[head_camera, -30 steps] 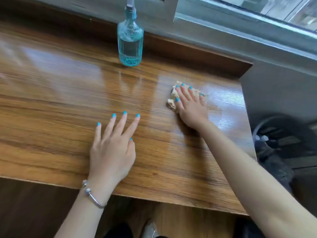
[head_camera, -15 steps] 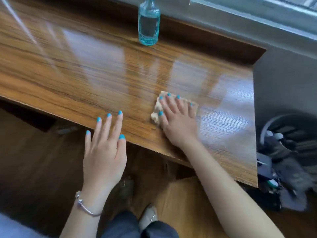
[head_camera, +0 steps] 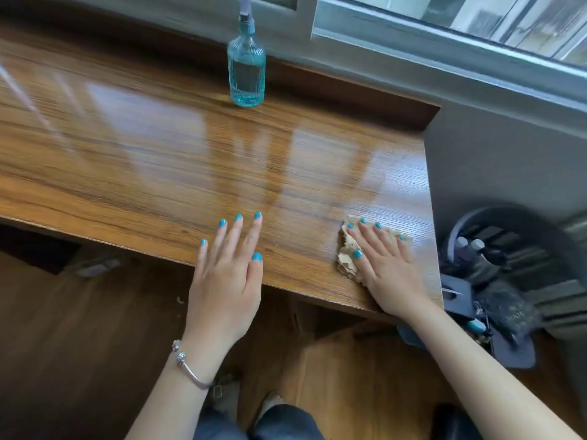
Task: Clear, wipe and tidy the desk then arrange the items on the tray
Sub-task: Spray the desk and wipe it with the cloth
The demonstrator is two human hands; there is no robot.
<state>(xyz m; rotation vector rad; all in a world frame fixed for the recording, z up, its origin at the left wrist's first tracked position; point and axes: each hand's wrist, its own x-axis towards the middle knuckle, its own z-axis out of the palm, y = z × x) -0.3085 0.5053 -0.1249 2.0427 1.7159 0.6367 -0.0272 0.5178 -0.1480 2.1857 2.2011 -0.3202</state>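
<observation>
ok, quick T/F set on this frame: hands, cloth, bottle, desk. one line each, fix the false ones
1. The right hand presses flat on the cloth. True.
2. The left hand grips the spray bottle. False: it lies open at the desk's near edge, apart from the bottle.
3. The bottle stands upright at the back of the desk. True.
4. The cloth sits by the desk's left end. False: it is near the right end, by the front edge.
5. The bottle lies on its side. False: upright.

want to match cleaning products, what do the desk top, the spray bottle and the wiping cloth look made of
Desk top: glossy wood-grain surface, veneer or laminate; window glare shows.
Spray bottle: clear blue ribbed glass or plastic.
Wiping cloth: tan, soft, frayed-edged fabric.
</observation>
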